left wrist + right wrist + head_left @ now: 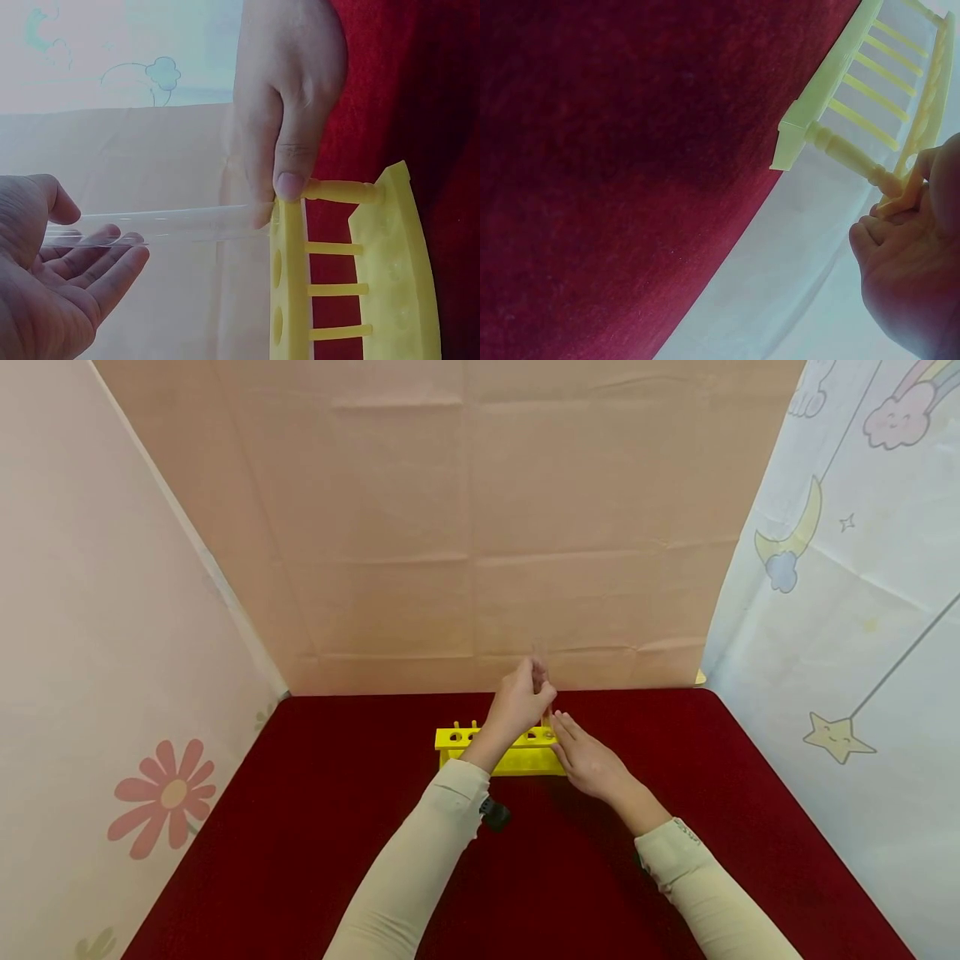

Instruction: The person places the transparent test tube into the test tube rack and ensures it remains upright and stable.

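My left hand (pixel 519 700) holds a clear test tube (pixel 187 219) between thumb and fingers, over the right end of a yellow test tube rack (pixel 525 765). The tube stands upright in the head view, its lower end right at the rack's top plate (pixel 289 262). Fingers and thumb of my right hand (pixel 592 766) pinch the end of that plate. In the right wrist view the right hand (pixel 911 251) hides the plate's corner. My left forearm covers part of the rack in the head view.
A dark red cloth covers the table (pixel 300 827). The rack has round holes in its top plate and several upright pegs at the back. A tan sheet (pixel 390 568) hangs behind, with patterned white sheets (pixel 847 635) at both sides.
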Demonstrator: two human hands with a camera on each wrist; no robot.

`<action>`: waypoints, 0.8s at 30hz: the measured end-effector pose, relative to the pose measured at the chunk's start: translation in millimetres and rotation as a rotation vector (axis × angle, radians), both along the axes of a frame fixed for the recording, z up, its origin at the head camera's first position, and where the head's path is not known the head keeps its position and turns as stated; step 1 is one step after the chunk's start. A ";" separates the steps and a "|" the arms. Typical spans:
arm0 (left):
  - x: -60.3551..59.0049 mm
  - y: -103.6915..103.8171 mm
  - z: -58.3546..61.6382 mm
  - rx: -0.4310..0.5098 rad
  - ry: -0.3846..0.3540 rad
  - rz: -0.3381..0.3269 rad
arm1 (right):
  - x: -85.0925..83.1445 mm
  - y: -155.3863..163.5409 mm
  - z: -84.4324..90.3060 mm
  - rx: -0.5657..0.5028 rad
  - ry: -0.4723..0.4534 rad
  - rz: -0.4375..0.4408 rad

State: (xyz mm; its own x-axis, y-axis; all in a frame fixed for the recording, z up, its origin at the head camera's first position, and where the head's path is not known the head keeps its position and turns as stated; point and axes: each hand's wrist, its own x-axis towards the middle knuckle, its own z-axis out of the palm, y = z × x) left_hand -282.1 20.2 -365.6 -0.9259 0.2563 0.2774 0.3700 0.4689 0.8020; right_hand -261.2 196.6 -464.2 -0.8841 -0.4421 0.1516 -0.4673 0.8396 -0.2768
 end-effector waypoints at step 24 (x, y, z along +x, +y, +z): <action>-2.3 2.4 -14.4 -0.093 -0.022 -0.026 | -2.0 -1.0 -1.8 -0.015 0.019 0.021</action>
